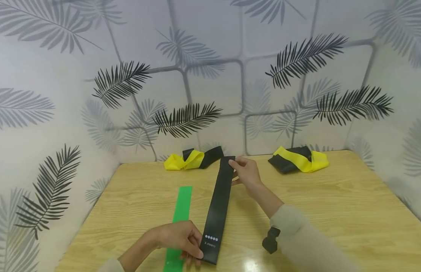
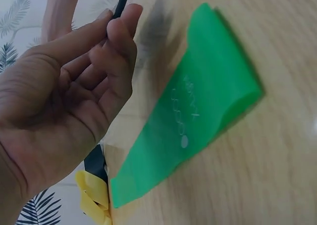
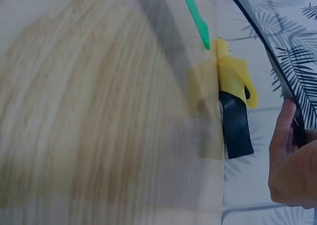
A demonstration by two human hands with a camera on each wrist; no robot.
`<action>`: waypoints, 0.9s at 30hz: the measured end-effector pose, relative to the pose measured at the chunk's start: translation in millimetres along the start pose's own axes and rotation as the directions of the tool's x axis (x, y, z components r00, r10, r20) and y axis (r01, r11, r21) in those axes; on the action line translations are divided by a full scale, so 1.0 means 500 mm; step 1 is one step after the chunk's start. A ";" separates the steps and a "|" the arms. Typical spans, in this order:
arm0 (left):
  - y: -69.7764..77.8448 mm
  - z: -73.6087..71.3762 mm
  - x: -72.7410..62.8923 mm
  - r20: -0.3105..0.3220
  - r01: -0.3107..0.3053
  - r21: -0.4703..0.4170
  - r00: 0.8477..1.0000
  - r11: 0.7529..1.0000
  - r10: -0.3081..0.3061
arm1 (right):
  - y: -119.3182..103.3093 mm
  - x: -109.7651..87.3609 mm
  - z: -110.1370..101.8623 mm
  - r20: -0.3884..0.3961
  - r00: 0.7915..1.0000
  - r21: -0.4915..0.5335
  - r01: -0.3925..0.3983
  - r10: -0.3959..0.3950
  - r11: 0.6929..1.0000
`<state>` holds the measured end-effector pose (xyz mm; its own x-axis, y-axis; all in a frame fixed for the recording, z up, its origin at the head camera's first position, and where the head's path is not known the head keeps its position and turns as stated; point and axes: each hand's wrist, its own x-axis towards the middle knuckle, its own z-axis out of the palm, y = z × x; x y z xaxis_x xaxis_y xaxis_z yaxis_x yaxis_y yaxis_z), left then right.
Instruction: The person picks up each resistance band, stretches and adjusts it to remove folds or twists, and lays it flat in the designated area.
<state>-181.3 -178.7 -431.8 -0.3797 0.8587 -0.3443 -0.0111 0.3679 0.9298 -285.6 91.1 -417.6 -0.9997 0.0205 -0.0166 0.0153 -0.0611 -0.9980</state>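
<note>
A black resistance band [image 1: 217, 211] printed "X-Heavy" with a row of white dots stretches lengthwise between both hands, raised over the table. Its near end is pinched between thumb and fingers of my left hand [image 1: 181, 238]; the left wrist view shows that pinch on the band's dark edge. At the far end, my right hand [image 1: 247, 172] grips the band with the thumb on top. A green resistance band [image 2: 198, 86] lies flat on the table to the left, partly covered by my left hand in the head view. White print shows on it in the left wrist view.
Along the wooden table's [image 1: 135, 200] back edge lie two black-and-yellow bundles of bands, one left of centre [image 1: 193, 158] and one at the right [image 1: 298, 158]. Leaf-patterned wall covering [image 1: 213, 87] rises right behind. A dark strap [image 1: 271, 240] hangs from the right sleeve.
</note>
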 end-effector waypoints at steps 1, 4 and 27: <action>-0.002 0.003 -0.001 0.019 -0.001 -0.006 1.000 1.000 0.001 | 0.004 -0.001 0.004 0.003 1.000 -0.012 -0.011 0.011 1.000; -0.006 0.013 -0.003 0.061 0.012 -0.022 0.998 1.000 -0.010 | 0.019 -0.004 0.014 0.007 0.999 -0.053 -0.049 0.050 0.997; 0.002 0.034 -0.027 0.042 0.280 0.179 0.956 0.943 -0.292 | 0.089 0.007 0.137 0.075 0.997 -0.349 -0.006 0.034 0.937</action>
<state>-160.4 -183.7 -428.6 -0.3203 0.7284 -0.6057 0.0486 0.6512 0.7574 -289.8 20.2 -458.1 -0.9973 -0.0562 -0.0462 0.0279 0.2913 -0.9562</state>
